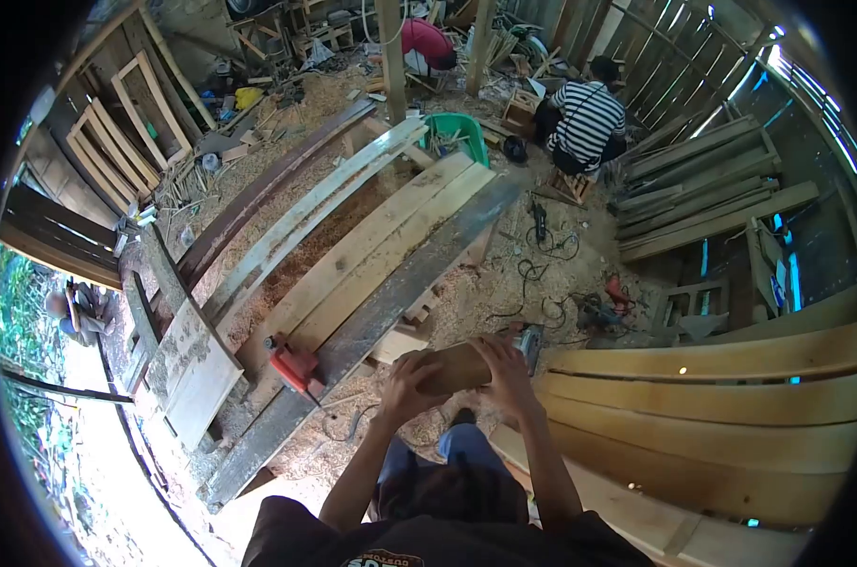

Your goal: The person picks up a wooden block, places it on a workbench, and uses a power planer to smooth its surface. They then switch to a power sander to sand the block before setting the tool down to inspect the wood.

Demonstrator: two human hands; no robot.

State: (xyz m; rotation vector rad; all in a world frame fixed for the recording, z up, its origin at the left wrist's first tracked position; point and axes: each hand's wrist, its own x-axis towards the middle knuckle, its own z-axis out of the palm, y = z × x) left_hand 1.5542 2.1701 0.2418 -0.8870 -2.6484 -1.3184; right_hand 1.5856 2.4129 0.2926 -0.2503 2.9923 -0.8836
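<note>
Held out in front of my body is a short brown wooden block. My left hand is wrapped round its left end, while my right hand grips the right end from above. Just beyond my right fingers shows a grey metal tool, partly hidden by the hand. To the left, a red power tool rests on the workbench of long planks, its cord hanging over the edge.
Wide smooth boards lie close on my right. A green tub stands past the bench. A person in a striped shirt sits at the back, another person in red bends over. Cords and a grinder-like tool lie on the shavings-covered floor.
</note>
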